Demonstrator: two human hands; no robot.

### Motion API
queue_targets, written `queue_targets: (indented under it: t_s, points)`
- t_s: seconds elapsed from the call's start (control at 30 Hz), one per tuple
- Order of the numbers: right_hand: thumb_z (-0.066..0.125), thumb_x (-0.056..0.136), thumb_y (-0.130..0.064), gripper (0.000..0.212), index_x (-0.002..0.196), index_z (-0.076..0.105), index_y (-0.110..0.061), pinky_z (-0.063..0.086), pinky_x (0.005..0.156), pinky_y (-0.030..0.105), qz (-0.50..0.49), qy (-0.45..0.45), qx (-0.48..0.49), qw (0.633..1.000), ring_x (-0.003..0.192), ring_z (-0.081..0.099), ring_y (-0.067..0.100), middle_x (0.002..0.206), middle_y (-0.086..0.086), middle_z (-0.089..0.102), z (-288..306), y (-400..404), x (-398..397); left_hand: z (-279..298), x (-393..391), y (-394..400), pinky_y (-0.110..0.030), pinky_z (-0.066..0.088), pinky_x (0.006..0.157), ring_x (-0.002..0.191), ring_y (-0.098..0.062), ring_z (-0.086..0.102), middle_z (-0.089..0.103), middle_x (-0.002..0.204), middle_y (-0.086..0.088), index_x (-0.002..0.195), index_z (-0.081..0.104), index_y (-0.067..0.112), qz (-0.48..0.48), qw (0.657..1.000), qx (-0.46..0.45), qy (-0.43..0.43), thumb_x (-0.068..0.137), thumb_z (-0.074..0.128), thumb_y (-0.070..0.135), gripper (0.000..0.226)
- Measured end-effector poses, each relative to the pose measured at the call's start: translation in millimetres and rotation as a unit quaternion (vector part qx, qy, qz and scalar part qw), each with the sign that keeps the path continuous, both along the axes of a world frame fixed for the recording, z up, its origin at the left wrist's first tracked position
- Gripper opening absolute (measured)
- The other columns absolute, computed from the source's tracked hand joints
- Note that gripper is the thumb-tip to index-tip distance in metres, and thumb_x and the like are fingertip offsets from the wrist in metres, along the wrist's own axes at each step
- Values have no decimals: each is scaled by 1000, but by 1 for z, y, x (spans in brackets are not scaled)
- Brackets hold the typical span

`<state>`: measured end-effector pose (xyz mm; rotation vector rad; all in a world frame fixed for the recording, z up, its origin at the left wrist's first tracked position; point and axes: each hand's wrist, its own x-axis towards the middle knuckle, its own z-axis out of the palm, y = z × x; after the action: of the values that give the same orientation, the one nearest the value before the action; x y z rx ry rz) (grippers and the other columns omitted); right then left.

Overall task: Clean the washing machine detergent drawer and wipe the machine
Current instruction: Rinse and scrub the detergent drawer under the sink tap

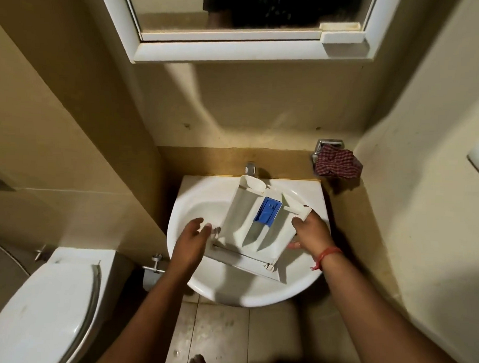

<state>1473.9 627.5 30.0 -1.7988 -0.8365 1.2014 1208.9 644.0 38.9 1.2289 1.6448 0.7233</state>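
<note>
At the bottom edge, a bare foot (198, 362) is seen on the tiled floor (222, 332). To the left, a white toilet (41, 307) with its lid closed is found. Two forearms are stretched forward over a white washbasin (245, 293). The detergent drawer (258, 228), white with a blue insert (267, 213), is held tilted over the basin, its front panel nearest the person. The right hand (311, 234) is clamped on the drawer's right side, fingers curled round its edge; a red thread (326, 255) is worn at that wrist. The left hand (194, 241) is kept just beside the drawer's left corner, fingers relaxed and apart, holding nothing; whether the fingertips touch the drawer cannot be told. Beyond the drawer, a metal tap (250, 168) is seen at the basin's back. Farther right, a red checked cloth (338, 164) is draped on a wall fitting. Above, a white-framed mirror cabinet (251, 50) is mounted.
</note>
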Motion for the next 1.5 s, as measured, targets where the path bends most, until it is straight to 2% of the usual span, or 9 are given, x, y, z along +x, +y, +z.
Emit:
queue_targets:
  t_s: [0.13, 0.27, 0.37, 0.43, 0.6, 0.87, 1.03, 1.2, 1.5]
  points:
    - [41, 92, -10, 40, 123, 57, -29, 60, 66, 54, 15, 26, -5, 1000, 97, 69, 27, 115, 2, 67, 16, 13, 0, -5, -6, -12, -12, 40, 78, 98, -1, 58, 62, 109, 12, 121, 57, 24, -37, 998, -16, -39, 97, 57, 29, 25]
    - [48, 98, -23, 21, 118, 54, -26, 60, 67, 57, 3, 34, -11, 999, 92, 71, 31, 113, 5, 67, 26, 26, -2, -6, -20, -3, -21, 44, 83, 99, -8, 61, 63, 113, 13, 124, 57, 27, -77, 997, 6, -32, 89, 69, 23, 37]
    - [53, 98, -38, 31, 118, 47, -15, 60, 58, 51, -22, 32, -45, 998, 95, 68, 38, 120, 14, 61, 31, 34, -2, -9, -35, 5, -26, 50, 87, 96, -11, 66, 70, 105, 8, 125, 55, 32, -126, 991, -2, -40, 83, 77, 25, 47]
    - [53, 97, -45, 41, 115, 45, -9, 58, 48, 41, -28, 25, -62, 997, 95, 68, 38, 116, 18, 57, 35, 36, -4, -11, -44, 9, -27, 50, 87, 91, -2, 66, 70, 100, 19, 115, 58, 33, -147, 988, 18, -35, 85, 75, 19, 37]
    - [44, 104, -37, 27, 103, 54, -12, 53, 60, 30, -46, 78, -20, 996, 72, 61, 18, 106, 10, 63, 33, 40, -13, -14, -50, 18, -30, 51, 77, 82, -5, 66, 69, 89, 19, 92, 61, 27, -142, 986, 86, -3, 87, 72, 23, 13]
    - [47, 102, -36, 19, 111, 64, -32, 42, 98, 48, -75, 165, 34, 983, 108, 59, 21, 114, -6, 68, 26, 19, -16, 0, -49, 24, -29, 49, 70, 76, -12, 64, 69, 77, 6, 86, 58, 25, -148, 980, 132, 11, 89, 69, 29, 12]
    - [46, 102, -41, 36, 131, 61, -26, 51, 97, 49, -104, 237, 89, 962, 116, 62, 27, 124, -2, 69, 19, 7, -23, 17, -42, 23, -38, 51, 68, 78, -21, 63, 67, 77, 1, 87, 59, 23, -131, 978, 163, -5, 89, 66, 34, 13]
    - [47, 90, -57, 56, 134, 59, -25, 55, 90, 42, -68, 271, 100, 955, 112, 66, 26, 129, 6, 66, 28, -1, -25, 35, -31, 24, -49, 51, 71, 83, -35, 61, 66, 82, -12, 87, 60, 14, -125, 971, 196, -55, 80, 62, 56, 43]
    - [35, 93, -65, 65, 135, 58, -22, 45, 104, 48, -45, 352, 91, 930, 121, 61, 26, 131, 8, 65, 35, -13, -23, 57, -7, 33, -36, 52, 77, 83, -14, 67, 72, 87, 4, 93, 64, 18, -21, 980, 110, -167, 95, 52, 51, 35]
